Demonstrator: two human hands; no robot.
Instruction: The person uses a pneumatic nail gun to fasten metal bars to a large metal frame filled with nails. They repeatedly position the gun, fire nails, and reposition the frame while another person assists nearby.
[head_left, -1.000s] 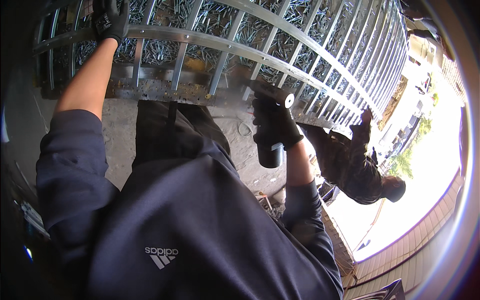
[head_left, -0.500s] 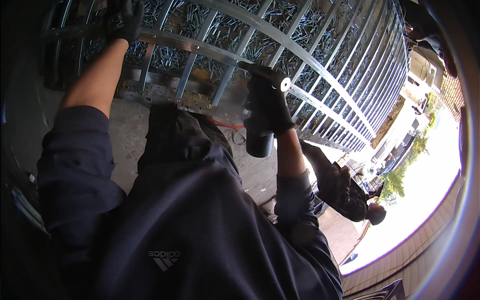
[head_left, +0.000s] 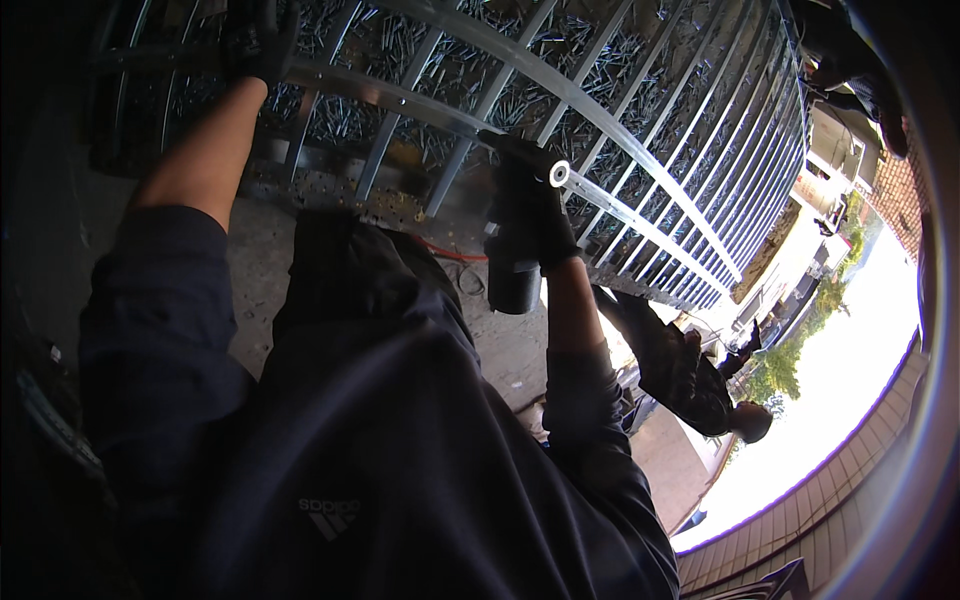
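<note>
My right hand, in a black glove, is wrapped round a black pistol-grip rivet gun. The nose of the rivet gun reaches a curved metal rail, and its round pale rear end faces me. My left hand, also gloved in black, lies over the same rail farther left. Its thumb stands apart from the fingers, which are dark and partly cut off by the upper edge. Narrow metal slats cross the rail side by side.
Several loose thin metal pins lie beneath the slats. A second long rail runs beyond the first. A red hose lies on the concrete floor. One person stands at right; another person is at the far upper right.
The rail and slats sit slightly differently in view. My right hand and the rivet gun have shifted a little left. The person at right has raised an arm.
</note>
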